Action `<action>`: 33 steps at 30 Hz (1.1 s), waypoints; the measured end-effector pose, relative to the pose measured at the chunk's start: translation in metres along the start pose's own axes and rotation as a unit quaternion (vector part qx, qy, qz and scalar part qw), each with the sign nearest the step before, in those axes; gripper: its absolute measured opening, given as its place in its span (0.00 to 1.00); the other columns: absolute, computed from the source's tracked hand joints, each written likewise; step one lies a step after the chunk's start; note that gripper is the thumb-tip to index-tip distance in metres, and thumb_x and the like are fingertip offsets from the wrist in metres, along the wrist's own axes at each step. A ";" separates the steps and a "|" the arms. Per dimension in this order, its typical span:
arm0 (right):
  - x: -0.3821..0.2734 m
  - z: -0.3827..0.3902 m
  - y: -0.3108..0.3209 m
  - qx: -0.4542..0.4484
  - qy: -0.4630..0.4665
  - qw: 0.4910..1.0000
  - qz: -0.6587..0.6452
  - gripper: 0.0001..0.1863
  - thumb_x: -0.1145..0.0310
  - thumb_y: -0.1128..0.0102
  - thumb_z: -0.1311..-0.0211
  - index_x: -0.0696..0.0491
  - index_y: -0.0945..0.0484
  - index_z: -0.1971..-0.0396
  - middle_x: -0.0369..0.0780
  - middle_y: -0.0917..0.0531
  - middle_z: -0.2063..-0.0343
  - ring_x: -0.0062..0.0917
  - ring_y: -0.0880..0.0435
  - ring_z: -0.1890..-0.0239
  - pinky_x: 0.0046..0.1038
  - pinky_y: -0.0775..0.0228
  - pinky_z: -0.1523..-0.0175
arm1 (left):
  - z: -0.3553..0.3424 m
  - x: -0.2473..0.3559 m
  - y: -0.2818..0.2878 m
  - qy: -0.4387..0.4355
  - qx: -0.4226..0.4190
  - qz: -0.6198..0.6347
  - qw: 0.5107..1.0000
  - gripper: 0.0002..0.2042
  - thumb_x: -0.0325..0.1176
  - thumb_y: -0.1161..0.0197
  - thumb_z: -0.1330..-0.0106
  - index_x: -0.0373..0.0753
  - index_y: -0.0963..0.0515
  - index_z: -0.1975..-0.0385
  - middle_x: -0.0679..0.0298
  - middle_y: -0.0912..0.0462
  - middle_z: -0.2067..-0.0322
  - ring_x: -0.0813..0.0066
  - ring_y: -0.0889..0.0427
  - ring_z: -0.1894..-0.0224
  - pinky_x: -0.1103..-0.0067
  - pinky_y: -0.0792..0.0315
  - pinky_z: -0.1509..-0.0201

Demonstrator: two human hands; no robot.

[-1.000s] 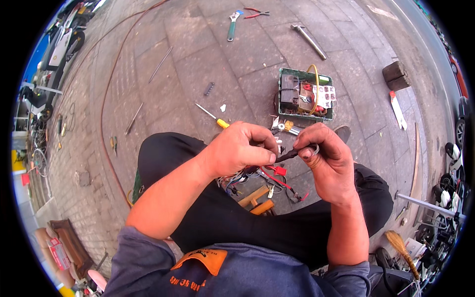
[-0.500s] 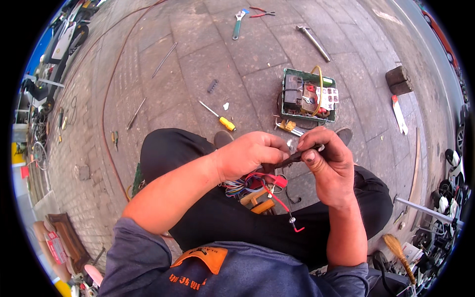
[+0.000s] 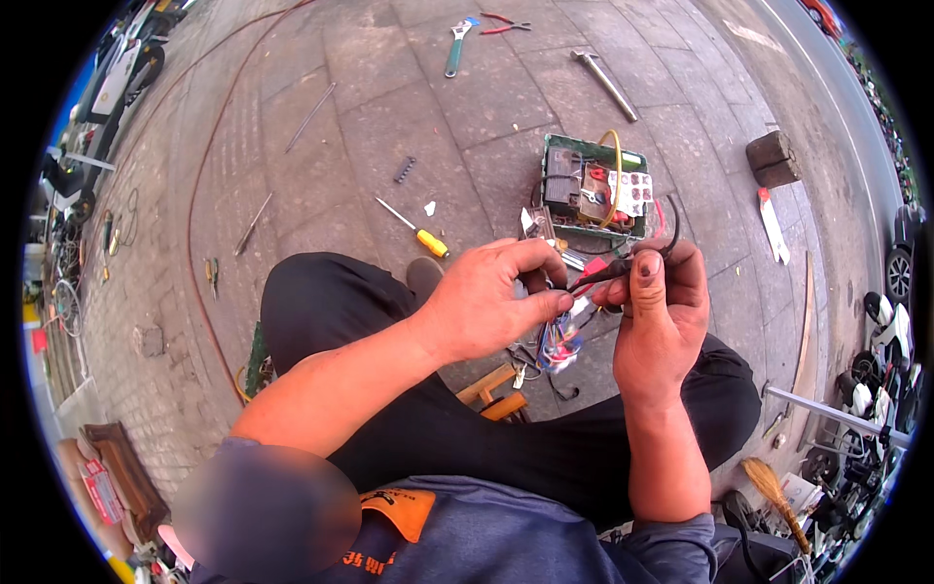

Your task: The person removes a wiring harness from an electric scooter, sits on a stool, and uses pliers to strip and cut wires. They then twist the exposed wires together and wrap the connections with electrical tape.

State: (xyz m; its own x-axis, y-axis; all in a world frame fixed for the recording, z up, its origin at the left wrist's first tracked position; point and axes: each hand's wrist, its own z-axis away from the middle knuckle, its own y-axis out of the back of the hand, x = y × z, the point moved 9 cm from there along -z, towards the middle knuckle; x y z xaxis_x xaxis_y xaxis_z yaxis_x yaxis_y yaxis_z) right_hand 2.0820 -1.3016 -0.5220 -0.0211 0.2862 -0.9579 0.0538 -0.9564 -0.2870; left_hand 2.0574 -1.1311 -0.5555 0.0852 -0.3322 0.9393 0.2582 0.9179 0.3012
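A dark wire harness wrapped in black (image 3: 605, 275) stretches between my two hands, above my crossed legs. My left hand (image 3: 491, 297) pinches its left end between thumb and fingertips. At the other end my right hand (image 3: 660, 321) grips it, thumb pressed on top, and a black end (image 3: 674, 219) sticks up beyond the fingers. Below the hands hangs a bundle of thin coloured wires (image 3: 557, 343), blurred, with a red piece close to the fingers. What lies inside the left fingertips is hidden.
Ahead stands a green tool basket (image 3: 642, 232). On the paving lie a yellow screwdriver (image 3: 431, 242), a hammer (image 3: 605, 88), an adjustable wrench (image 3: 456, 51) and red-handled pliers (image 3: 506, 24). A wooden block (image 3: 772, 159) sits at right; a wooden stool (image 3: 501, 401) is between my legs.
Both hands have turned the harness, and its black end now points up past the right hand. The coloured wires swung right and away from my lap. The whole view shifted slightly.
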 end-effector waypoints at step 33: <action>0.053 0.004 -0.020 -0.151 -0.207 0.966 -0.012 0.06 0.74 0.33 0.29 0.59 0.20 0.59 0.34 0.16 0.66 0.14 0.17 0.62 0.21 0.22 0.55 | 0.006 -0.021 -0.017 0.095 -0.093 0.331 0.934 0.12 0.40 0.40 0.20 0.36 0.21 0.58 0.69 0.19 0.63 0.83 0.24 0.62 0.81 0.27 0.54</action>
State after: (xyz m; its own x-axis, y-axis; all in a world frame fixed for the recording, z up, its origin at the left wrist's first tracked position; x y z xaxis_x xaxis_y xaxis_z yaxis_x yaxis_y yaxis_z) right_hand 2.0761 -1.2674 -0.5666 -0.4212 0.2004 -0.8845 0.3361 -0.8714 -0.3575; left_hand 2.0449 -1.1383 -0.5798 0.4501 0.2458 0.8585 0.2492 0.8886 -0.3851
